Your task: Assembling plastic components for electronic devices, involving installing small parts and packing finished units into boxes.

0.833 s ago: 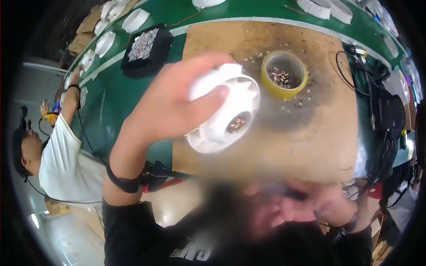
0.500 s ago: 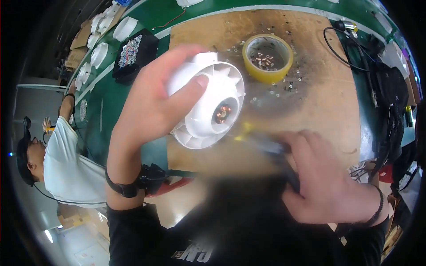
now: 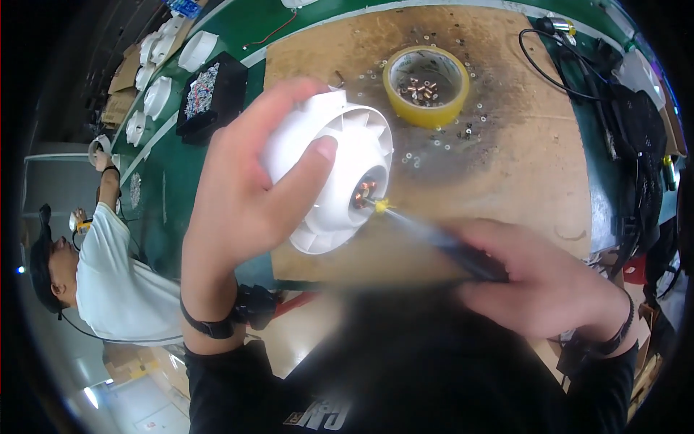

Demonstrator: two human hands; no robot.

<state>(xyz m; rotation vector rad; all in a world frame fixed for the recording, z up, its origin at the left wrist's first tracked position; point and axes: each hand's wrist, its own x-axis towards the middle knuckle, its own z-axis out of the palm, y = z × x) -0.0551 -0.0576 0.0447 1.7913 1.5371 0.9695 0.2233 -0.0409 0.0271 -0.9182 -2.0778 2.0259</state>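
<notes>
My left hand [image 3: 242, 181] grips a white plastic fan wheel [image 3: 289, 148] from its left side, thumb lying across the front. The wheel is raised over the board and tilted, its vanes facing right. Several small copper-coloured pieces [image 3: 363, 192] sit in its hub opening. My right hand [image 3: 538, 278] is wrapped round the black handle of a slim screwdriver-like tool [image 3: 470, 253], blurred along its shaft. A yellow collar [image 3: 382, 206] surrounds the tool near its tip. That tip points into the hub at the copper pieces; whether it touches one, I cannot tell.
A yellow tape roll [image 3: 426, 116] holds copper-coloured bits on the stained brown board [image 3: 499, 195], with small washers scattered around. Back left stand a black box of small parts [image 3: 210, 98] and white housings [image 3: 199, 50]. Cables and a black bag [image 3: 636, 159] lie right. A co-worker [image 3: 123, 275] works left.
My right hand has brought the tool up and left, so its tip is now at the hub. The fan wheel has shifted slightly down and left in view, still held by my left hand.
</notes>
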